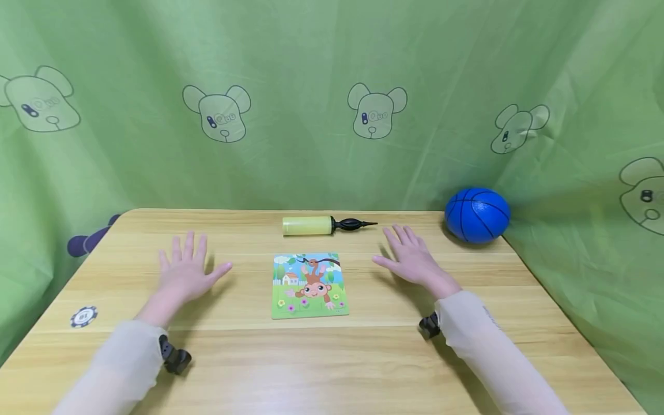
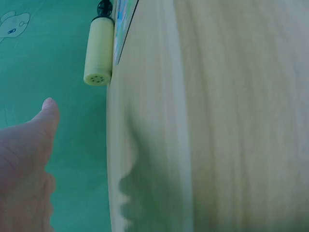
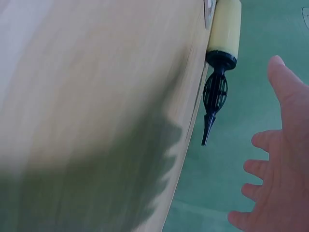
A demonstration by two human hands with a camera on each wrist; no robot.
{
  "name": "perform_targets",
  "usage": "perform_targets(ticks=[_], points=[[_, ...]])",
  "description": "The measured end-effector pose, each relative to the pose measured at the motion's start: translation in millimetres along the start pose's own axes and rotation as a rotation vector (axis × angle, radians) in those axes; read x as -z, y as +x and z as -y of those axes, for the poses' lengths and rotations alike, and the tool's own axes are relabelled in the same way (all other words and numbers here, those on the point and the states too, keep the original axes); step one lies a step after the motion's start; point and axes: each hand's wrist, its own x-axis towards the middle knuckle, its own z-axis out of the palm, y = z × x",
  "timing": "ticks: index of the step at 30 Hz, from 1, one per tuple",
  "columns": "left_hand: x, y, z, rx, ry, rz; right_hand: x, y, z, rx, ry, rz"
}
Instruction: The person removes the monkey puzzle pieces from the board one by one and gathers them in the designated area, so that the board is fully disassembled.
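My left hand [image 1: 185, 274] hovers over the left side of the table, fingers spread, holding nothing. On the other side my right hand [image 1: 411, 256] is held out the same way, its fingers straight and nothing in them. Between the two hands lies a square monkey picture puzzle [image 1: 310, 286]. Behind it a yellow hand pump [image 1: 308, 226] with a black nozzle lies on its side, the nozzle pointing right. The pump's round end [image 2: 97, 78] shows in the left wrist view, and its black nozzle [image 3: 215, 92] in the right wrist view.
A blue basketball [image 1: 477, 215] sits at the table's back right corner. At the left lies a poker chip [image 1: 84, 316]. Green curtains [image 1: 301, 161] printed with bear heads hang behind and beside the wooden table [image 1: 311, 374]. Something purple [image 1: 88, 242] shows past the left edge.
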Motion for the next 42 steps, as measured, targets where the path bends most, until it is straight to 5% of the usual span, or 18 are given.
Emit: perform_targets(ticks=[15,27,42], points=[[-12.2,7.3,-29.3,-0.091,0.015,-0.011,-15,20,42,0.186,-0.004,-0.018],[-30.5,17.0,-55.4,-0.246,0.006,0.009,-28,38,90,0.32,0.043,0.088],[-46.3,28.9,-70.7,-0.323,0.07,0.139,-38,64,133,0.395,0.057,0.237]])
